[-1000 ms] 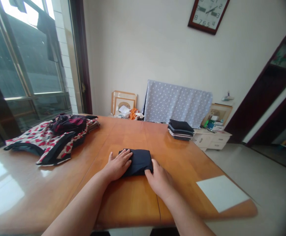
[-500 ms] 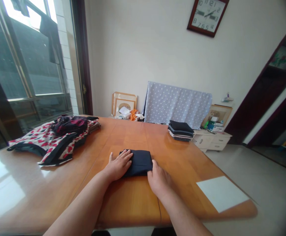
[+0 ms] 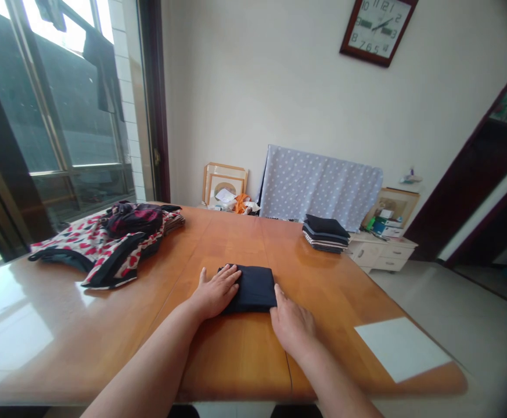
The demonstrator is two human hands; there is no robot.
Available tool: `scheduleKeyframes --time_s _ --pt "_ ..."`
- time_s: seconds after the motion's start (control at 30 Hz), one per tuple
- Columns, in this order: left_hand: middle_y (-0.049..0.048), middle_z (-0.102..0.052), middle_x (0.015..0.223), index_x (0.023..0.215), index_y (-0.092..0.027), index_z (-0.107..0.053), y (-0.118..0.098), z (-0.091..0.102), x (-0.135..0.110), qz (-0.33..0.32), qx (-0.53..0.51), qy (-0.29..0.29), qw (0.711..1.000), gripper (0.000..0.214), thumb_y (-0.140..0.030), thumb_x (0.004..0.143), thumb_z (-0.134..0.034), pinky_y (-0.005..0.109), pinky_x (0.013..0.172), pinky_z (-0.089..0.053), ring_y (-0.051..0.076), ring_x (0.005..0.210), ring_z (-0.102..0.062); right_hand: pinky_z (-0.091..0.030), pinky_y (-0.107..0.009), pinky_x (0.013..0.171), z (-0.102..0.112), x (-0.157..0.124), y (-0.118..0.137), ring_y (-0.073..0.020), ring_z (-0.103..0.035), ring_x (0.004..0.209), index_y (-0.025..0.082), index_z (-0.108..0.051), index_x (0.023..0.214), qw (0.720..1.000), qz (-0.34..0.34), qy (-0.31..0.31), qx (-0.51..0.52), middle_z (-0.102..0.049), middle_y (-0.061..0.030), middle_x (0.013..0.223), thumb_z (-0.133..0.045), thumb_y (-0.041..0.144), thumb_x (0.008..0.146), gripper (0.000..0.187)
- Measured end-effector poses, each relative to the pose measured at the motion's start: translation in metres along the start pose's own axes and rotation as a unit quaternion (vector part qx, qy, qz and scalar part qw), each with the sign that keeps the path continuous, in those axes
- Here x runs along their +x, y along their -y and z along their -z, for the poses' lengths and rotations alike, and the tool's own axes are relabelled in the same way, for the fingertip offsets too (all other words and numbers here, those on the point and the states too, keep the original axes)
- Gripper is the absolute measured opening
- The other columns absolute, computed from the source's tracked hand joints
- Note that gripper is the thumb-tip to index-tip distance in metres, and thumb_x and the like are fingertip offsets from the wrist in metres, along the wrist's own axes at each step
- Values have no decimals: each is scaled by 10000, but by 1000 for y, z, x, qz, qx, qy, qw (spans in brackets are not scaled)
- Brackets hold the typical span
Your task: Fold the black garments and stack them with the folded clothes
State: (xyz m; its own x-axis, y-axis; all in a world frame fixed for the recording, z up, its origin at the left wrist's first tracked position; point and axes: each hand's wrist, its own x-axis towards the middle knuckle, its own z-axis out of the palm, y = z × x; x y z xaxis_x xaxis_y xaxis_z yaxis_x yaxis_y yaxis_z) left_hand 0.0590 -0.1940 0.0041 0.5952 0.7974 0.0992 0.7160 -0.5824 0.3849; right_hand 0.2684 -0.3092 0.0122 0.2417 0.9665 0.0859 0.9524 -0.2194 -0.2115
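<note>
A folded dark navy garment, its exact kind not clear, lies on the wooden table in front of me as a neat rectangle. Flat across its left side rests my left hand, fingers spread and holding nothing. My right hand is at the garment's right edge, with curled fingers closed on that edge; the fingertips are partly hidden.
On the table, a heart-print garment and other clothes lie piled at left. A stack of folded clothes stands at the back right. A white sheet lies near the right corner.
The view has shifted slightly, so everything sits a little further right. My right hand's fingers have moved slightly along the garment's right edge. My left hand stays flat on it.
</note>
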Motion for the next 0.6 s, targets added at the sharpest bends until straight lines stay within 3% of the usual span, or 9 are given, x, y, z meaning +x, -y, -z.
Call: scheduleKeyframes --time_s 0.13,0.27,0.4,0.5,0.6 --pt "52 -303 1610 1471 -338 -446 5 1 1 4 -43 -11 999 524 -503 1007 -268 710 1132 10 271 1511 -198 -460 -384 870 9 -5 -9 -291 -673 1053 229 -444 1482 1000 3 1 1 -681 -145 1246 -471 374 920 582" --pt "33 -430 1549 1416 -343 -515 12 5 4 29 -115 -56 991 499 -501 1005 -282 642 1179 -47 258 1466 -325 -462 -365 852 18 -8 -11 -278 -640 1062 253 -504 1425 998 37 -50 10 -663 -112 1231 -520 408 891 556" --pt "30 -574 1434 1363 -288 -581 19 8 7 29 -202 -112 973 471 -457 983 -362 453 1201 -263 228 1354 -495 -410 -391 958 17 -6 8 -267 -573 1119 284 -572 1340 983 147 -110 18 -644 -84 1211 -543 331 887 456" --pt "55 -618 1384 1341 -216 -597 26 5 9 18 -251 -123 960 486 -447 967 -390 354 1132 -395 217 1286 -560 -371 -413 1001 12 -4 29 -274 -530 1158 283 -586 1314 970 218 -108 20 -627 -77 1247 -578 302 875 439" --pt "68 -624 1374 1326 -189 -597 31 -1 11 17 -260 -120 958 478 -431 959 -410 329 1113 -417 208 1269 -574 -346 -424 1023 8 1 46 -278 -513 1164 281 -579 1318 962 257 -89 17 -625 -76 1252 -609 297 863 456"
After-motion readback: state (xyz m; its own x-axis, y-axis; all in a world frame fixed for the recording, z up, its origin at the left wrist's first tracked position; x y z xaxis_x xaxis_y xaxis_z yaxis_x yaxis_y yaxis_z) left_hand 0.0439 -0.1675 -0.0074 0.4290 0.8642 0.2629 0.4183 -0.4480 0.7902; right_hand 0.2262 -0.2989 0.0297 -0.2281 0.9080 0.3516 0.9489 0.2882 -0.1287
